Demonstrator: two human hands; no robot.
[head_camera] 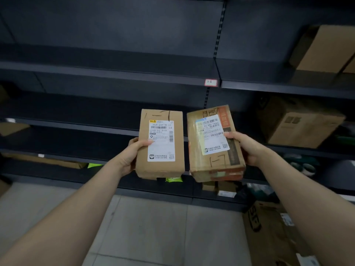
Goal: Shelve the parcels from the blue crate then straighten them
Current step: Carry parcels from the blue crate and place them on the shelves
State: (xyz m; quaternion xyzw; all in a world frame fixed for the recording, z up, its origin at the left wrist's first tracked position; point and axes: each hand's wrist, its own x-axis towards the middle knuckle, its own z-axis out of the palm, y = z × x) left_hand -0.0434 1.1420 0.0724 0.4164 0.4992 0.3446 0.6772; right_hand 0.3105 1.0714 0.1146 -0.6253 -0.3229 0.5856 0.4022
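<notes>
Before dark shelves (107, 73), left grip (132, 154) clasps plain parcel (160, 144), right grip (247, 148) clasps taped parcel (213, 143).

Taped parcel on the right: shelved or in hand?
In hand: the right hand grips the taped parcel by its edge, held before the shelves.

— Dim, isn't it? The dark shelving (115, 77) soaks up most of the light.
— Yes. The print on the left parcel (160, 143) reads sharp, and the right parcel (213, 144) shows a pale glare across its glossy wrap.
— Edges?
— Shelf lines bow, and the cardboard boxes (299, 121) at right go soft and murky.
</notes>
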